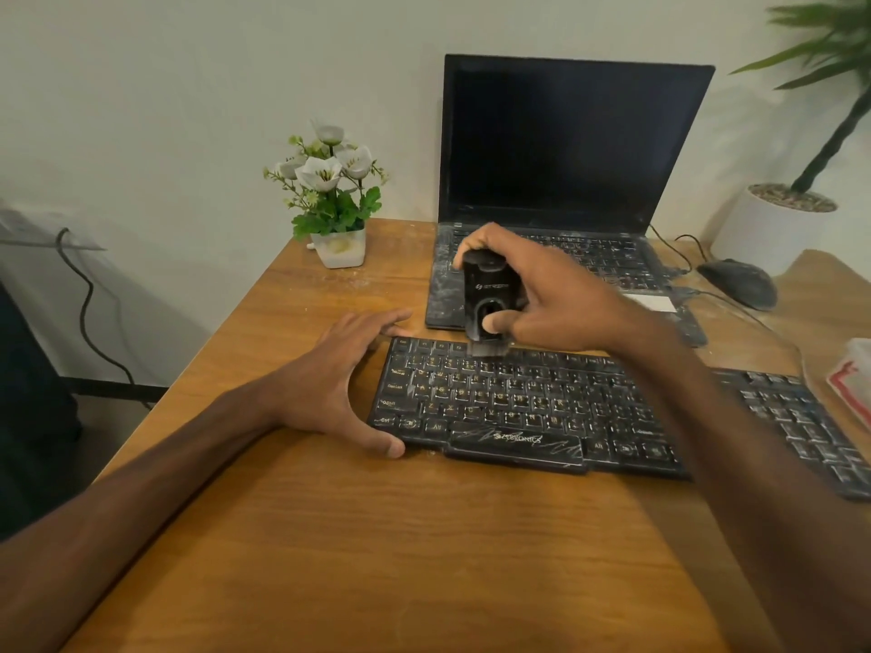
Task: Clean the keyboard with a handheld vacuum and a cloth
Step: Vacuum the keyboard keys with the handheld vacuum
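The right hand (561,299) reaches in from the right with its forearm crossing the keyboard (518,407). Its fingers wrap over the top of the black handheld vacuum (488,294) and its thumb presses on the front near the base. The vacuum stands upright, and its brush end touches the top row of keys toward the left side of the keyboard.

The left hand (339,384) lies flat and spread wide at the keyboard's left end, holding nothing. Its thumb rests against the near edge and its fingertips sit by the far left corner.

The keyboard lies on the wooden desk (377,534), dusty, just in front of an open laptop (565,157) with a dark screen and a powdery deck. A small white pot (341,249) left of the laptop holds white flowers and green leaves. A larger white pot (773,233) at the far right holds pebbles and the dark stem of a leafy plant. A black mouse (740,282) sits beside the laptop, and a red and white packet (853,379) shows at the right edge
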Action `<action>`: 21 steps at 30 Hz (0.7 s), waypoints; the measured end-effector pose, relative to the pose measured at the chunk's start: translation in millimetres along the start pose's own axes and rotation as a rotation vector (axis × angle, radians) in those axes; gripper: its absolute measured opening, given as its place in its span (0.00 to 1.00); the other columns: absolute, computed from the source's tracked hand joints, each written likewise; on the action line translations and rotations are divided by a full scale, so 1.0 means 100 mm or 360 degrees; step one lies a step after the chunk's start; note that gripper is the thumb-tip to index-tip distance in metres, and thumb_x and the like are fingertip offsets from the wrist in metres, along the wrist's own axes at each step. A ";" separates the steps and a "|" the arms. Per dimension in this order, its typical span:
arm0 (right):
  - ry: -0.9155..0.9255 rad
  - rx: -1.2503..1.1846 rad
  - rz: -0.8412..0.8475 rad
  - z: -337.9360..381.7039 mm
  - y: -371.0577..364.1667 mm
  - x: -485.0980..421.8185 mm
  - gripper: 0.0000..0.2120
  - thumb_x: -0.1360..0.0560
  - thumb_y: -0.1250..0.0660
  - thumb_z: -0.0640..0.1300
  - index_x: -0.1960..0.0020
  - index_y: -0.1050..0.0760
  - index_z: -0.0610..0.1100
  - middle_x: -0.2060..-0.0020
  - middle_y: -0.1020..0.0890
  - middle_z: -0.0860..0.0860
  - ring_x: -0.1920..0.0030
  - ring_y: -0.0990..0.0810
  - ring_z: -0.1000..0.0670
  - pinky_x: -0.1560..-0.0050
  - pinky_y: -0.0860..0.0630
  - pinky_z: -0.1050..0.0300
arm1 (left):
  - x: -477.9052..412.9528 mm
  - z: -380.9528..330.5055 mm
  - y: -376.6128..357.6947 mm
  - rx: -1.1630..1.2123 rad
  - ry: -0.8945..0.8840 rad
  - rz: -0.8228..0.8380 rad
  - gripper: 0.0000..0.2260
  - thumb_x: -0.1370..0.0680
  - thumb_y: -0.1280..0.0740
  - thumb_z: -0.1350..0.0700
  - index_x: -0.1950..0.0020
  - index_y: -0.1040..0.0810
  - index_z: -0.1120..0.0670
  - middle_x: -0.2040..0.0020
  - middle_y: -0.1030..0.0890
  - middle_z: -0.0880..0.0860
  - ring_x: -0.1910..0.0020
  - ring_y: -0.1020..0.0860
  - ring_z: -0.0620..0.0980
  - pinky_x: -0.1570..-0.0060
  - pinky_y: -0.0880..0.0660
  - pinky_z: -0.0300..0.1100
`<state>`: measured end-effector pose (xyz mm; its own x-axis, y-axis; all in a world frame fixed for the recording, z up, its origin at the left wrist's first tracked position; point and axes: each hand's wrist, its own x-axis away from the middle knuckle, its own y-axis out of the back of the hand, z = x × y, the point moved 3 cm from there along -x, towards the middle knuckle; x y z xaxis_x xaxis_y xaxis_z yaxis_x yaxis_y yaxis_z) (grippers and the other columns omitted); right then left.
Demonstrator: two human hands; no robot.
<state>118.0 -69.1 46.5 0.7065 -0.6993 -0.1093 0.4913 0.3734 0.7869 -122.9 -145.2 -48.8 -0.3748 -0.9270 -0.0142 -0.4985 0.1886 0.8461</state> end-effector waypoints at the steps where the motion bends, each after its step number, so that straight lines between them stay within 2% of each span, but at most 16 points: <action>1: 0.0006 -0.0046 -0.0008 0.00 -0.07 -0.01 0.31 0.28 0.26 0.32 0.36 0.34 0.57 0.42 0.22 0.54 0.43 0.20 0.52 0.52 0.15 0.52 | 0.00 0.00 0.00 -0.0002 0.0005 0.0004 0.63 0.44 0.21 0.26 0.17 0.52 0.36 0.31 0.43 0.28 0.31 0.39 0.37 0.27 0.32 0.52; 3: -0.0003 -0.0080 -0.0013 -0.03 -0.14 0.00 0.31 0.28 0.26 0.32 0.37 0.34 0.60 0.42 0.22 0.53 0.43 0.20 0.51 0.51 0.15 0.51 | -0.01 0.00 0.00 -0.0007 -0.0005 0.0006 0.63 0.44 0.21 0.26 0.17 0.52 0.37 0.30 0.42 0.30 0.30 0.39 0.40 0.26 0.32 0.53; 8: -0.0105 0.0021 0.0013 -0.15 -0.01 0.12 0.32 0.28 0.26 0.33 0.35 0.34 0.59 0.42 0.22 0.53 0.43 0.20 0.50 0.50 0.16 0.49 | 0.00 -0.02 0.00 -0.0019 -0.0021 0.0009 0.63 0.45 0.22 0.26 0.17 0.51 0.37 0.33 0.45 0.22 0.31 0.39 0.39 0.28 0.34 0.49; 12: -0.0086 0.0131 -0.0041 -0.16 0.09 0.15 0.32 0.29 0.24 0.33 0.35 0.34 0.56 0.41 0.22 0.53 0.43 0.21 0.51 0.51 0.18 0.56 | 0.00 -0.04 0.02 -0.0008 0.0001 0.0017 0.64 0.46 0.24 0.23 0.17 0.52 0.37 0.34 0.47 0.21 0.31 0.39 0.40 0.28 0.34 0.49; 14: -0.0071 0.0022 -0.0092 -0.18 0.10 0.16 0.31 0.29 0.24 0.34 0.35 0.33 0.56 0.42 0.24 0.57 0.42 0.21 0.52 0.53 0.17 0.57 | 0.01 -0.04 0.01 0.0005 0.0018 0.0026 0.64 0.47 0.25 0.21 0.17 0.52 0.36 0.33 0.45 0.23 0.30 0.39 0.40 0.28 0.34 0.50; 17: -0.0078 -0.0176 -0.0172 -0.28 0.08 0.17 0.31 0.30 0.24 0.32 0.36 0.31 0.56 0.40 0.25 0.59 0.38 0.23 0.51 0.50 0.16 0.51 | 0.01 -0.05 0.01 0.0021 0.0057 0.0044 0.64 0.47 0.26 0.20 0.17 0.51 0.36 0.31 0.42 0.31 0.30 0.39 0.41 0.27 0.33 0.51; 21: -0.0164 -0.0459 -0.0216 -0.43 0.05 0.18 0.31 0.30 0.25 0.29 0.37 0.30 0.54 0.39 0.24 0.53 0.37 0.21 0.46 0.51 0.15 0.45 | 0.01 -0.07 0.02 0.0044 0.0068 0.0050 0.65 0.47 0.28 0.18 0.17 0.51 0.38 0.32 0.44 0.24 0.30 0.39 0.41 0.27 0.33 0.50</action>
<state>154.8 -53.3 22.5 0.5765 -0.8070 -0.1279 0.7118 0.4192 0.5635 -118.7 -147.5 -43.3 -0.3573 -0.9333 0.0356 -0.5087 0.2264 0.8307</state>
